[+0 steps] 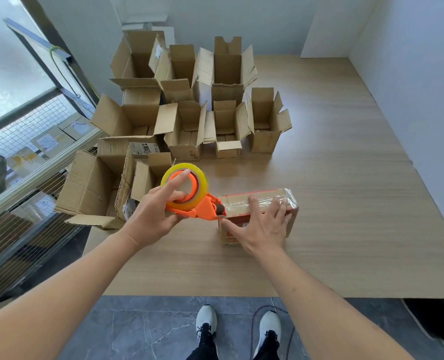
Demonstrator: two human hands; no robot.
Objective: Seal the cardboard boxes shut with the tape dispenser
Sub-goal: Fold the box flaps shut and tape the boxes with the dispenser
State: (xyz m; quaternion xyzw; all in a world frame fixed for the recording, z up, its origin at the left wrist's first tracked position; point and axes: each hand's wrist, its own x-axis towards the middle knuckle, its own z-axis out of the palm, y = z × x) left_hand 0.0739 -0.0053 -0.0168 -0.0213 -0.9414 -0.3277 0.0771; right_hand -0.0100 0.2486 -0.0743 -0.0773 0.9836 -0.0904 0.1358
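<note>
Dispenser (202,207) in left grip (150,214) touches box (257,203).

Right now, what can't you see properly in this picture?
- Head view: the small closed cardboard box has its near top under the spread right hand.
- The orange tape dispenser: its handle is hidden inside the left hand, and its cutting edge is too small to see.
- The open brown cardboard boxes: flaps hide the bottoms.
- The label writing is too small.
</note>
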